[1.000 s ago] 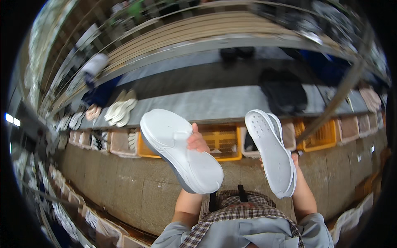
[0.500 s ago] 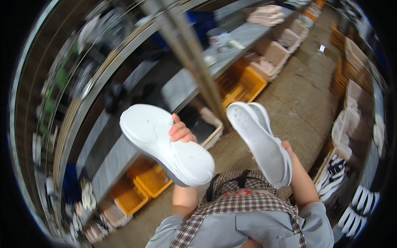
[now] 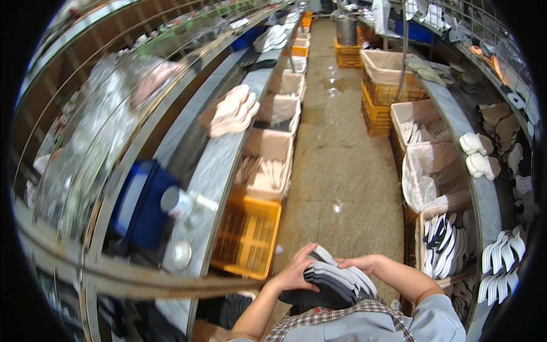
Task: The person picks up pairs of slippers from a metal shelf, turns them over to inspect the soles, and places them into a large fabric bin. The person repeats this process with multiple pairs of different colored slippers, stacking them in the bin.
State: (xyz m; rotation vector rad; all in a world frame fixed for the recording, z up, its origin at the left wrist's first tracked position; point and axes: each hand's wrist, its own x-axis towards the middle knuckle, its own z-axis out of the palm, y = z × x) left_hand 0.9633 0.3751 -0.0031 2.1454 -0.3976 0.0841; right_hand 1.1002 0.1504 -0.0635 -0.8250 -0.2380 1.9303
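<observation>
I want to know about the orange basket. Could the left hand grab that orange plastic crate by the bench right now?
Probably not right away. The left hand is busy gripping a stack of dark and white shoe soles along with the right hand. The orange plastic crate sits close beside it, with nothing between them.

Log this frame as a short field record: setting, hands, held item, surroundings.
setting: aisle with a concrete floor between two long work benches
left hand: gripping the left end of a stack of shoe soles, fingers over its top
right hand: resting on top of the stack, at its right side
held item: dark and pale soles layered together, held close in front of the body
left side: empty orange crate below the bench, lined bins of pale soles beyond it
right side: bins with black-and-white soles, white shoes on the bench
</observation>
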